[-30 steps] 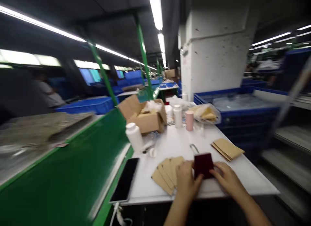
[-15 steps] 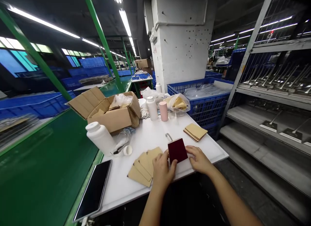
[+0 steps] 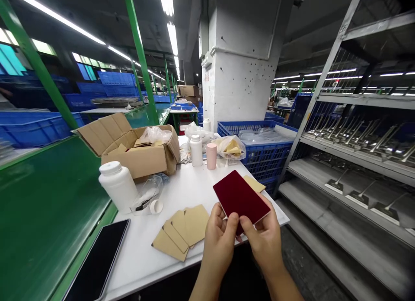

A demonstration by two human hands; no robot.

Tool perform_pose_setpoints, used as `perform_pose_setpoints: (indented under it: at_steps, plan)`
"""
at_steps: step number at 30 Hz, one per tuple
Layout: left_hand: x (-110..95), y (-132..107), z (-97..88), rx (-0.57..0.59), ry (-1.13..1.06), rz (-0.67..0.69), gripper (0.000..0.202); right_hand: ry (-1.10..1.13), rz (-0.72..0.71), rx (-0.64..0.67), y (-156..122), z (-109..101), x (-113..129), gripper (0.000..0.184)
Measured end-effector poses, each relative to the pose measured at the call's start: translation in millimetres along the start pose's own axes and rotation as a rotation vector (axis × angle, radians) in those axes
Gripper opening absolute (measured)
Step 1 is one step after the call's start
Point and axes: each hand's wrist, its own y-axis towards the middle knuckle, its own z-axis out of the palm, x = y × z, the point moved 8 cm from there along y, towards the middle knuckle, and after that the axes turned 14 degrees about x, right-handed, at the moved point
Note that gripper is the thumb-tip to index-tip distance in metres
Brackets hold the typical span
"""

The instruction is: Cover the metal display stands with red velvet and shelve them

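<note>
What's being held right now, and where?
A dark red, velvety-looking rectangular panel, gripped near its closest corner by the left hand and right hand, thumbs on top.

A flat, dark red panel (image 3: 240,196) — thin, pale-edged — tilts in both hands (image 3: 220,240) (image 3: 266,239)

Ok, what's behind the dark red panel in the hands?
Beyond the dark red panel, part of a tan card shows on the white table. The rest of that card and the panel's underside are covered.
</note>
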Motion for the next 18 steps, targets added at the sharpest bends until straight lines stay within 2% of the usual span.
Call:
perform_pose_setpoints:
  at_steps: [5, 8, 12, 15, 18]
  plan:
    - [7.1, -22.6, -9.4, -0.01, -0.034, 0.008, 0.04, 0.054, 0.07, -0.03, -7.5, -3.9, -21.3, 0.046]
    - [6.9, -29.6, -17.6, -0.007, -0.037, 0.011, 0.041, 0.081, 0.048, -0.027, -8.5, -2.5, -28.0, 0.047]
    - [2.4, -32.4, -29.2, -0.029, -0.1, 0.022, 0.042, 0.121, -0.011, 0.111, -7.3, 19.3, -15.4, 0.056]
    - [1.6, -33.8, -34.9, -0.039, -0.166, 0.034, 0.043, 0.037, 0.034, 0.111, -11.6, 33.0, -6.6, 0.049]
    - [7.1, -35.9, -34.3, -0.036, -0.24, 0.028, 0.05, -0.077, 0.063, 0.089, -16.1, 40.4, -2.4, 0.05]
